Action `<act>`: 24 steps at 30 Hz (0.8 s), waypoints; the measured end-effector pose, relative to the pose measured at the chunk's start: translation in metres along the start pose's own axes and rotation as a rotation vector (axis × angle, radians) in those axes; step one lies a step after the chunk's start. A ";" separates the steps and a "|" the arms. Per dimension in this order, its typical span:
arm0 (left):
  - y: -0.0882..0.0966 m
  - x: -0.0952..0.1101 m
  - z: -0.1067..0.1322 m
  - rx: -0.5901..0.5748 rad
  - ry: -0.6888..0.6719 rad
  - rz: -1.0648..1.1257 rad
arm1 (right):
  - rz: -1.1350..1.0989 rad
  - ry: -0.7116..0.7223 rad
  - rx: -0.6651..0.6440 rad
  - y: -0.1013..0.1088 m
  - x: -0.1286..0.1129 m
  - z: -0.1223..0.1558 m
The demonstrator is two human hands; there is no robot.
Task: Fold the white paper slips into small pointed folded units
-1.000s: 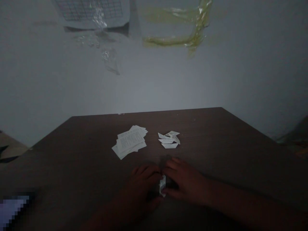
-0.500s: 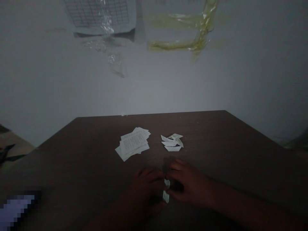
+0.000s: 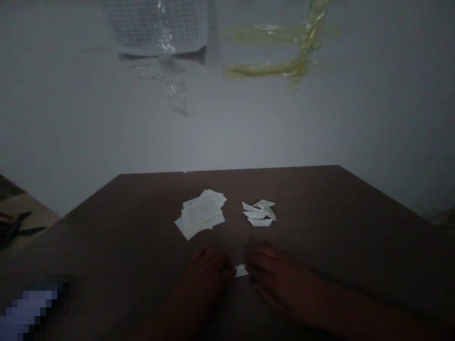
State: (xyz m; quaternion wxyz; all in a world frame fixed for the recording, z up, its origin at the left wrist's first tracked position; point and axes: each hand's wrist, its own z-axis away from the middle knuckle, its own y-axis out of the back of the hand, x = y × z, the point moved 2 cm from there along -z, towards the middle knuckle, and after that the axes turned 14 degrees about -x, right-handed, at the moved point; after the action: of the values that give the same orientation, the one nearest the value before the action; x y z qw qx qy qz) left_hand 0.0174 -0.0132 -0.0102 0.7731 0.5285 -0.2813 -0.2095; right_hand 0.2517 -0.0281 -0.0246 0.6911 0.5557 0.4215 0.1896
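Note:
A small white slip of paper (image 3: 241, 271) lies flat on the dark wooden table (image 3: 337, 222), pressed between my two hands. My left hand (image 3: 209, 274) rests knuckles-up at its left end with the fingers curled down onto it. My right hand (image 3: 273, 277) covers its right end, fingers bent onto the paper. Beyond my hands lies a loose stack of printed paper slips (image 3: 201, 213) and, to its right, a little heap of folded paper pieces (image 3: 259, 213).
The room is dim. A grey wall rises behind the table, with a gridded sheet (image 3: 152, 21) and yellowish tape (image 3: 280, 66) stuck on it. A blurred pale patch (image 3: 28, 310) sits at the table's near left corner.
The paper piece stood on edge between my fingers a second ago; now it lies flat on the table under both hands. The view has drifted slightly.

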 end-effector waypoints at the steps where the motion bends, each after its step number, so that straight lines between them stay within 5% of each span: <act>1: 0.002 0.004 0.001 -0.017 0.029 -0.018 | 0.013 -0.023 0.016 -0.005 -0.002 0.002; 5: 0.009 0.018 0.006 -0.144 0.109 -0.044 | 0.042 -0.105 0.011 -0.034 -0.005 0.008; 9: 0.013 0.019 0.011 -0.133 0.181 -0.074 | 0.037 -0.141 -0.003 -0.046 -0.005 0.008; 18: 0.019 0.015 0.014 -0.075 0.240 -0.070 | -0.008 -0.197 -0.079 -0.034 -0.007 0.005; 24: 0.033 -0.015 0.008 0.057 0.281 -0.066 | 0.020 -0.362 -0.090 -0.018 0.008 0.002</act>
State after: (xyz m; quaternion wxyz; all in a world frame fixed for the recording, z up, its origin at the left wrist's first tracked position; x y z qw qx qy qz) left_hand 0.0019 0.0026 0.0197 0.7823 0.5832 -0.1584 -0.1507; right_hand 0.2545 -0.0288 -0.0439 0.7779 0.5534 0.2758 0.1122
